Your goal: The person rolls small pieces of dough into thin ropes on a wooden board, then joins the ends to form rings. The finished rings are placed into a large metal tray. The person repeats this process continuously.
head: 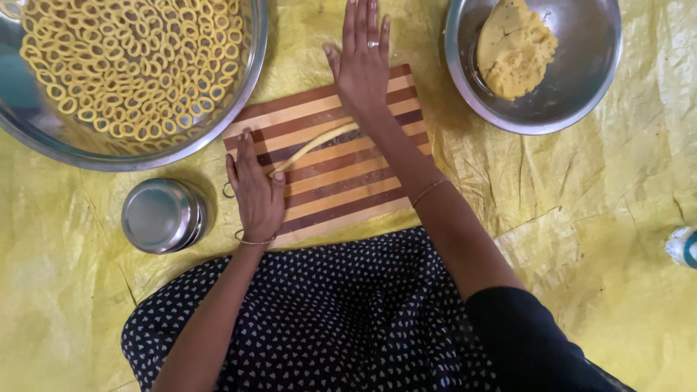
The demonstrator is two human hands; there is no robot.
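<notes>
Rolling a thin rope of yellow dough point(314, 143) on my striped wooden cutting board point(341, 181).

My right hand point(361, 64) lies flat, fingers spread, its heel pressing the rope's far end; my left hand point(255, 190) rests flat and open on the near end. The board sits on a yellow plastic sheet point(581, 218). A wide steel bowl of dough rings point(131, 65) is at upper left, a steel bowl with a lump of dough point(534, 62) at upper right, and a small steel tin point(161, 215) just beside my left hand.
</notes>
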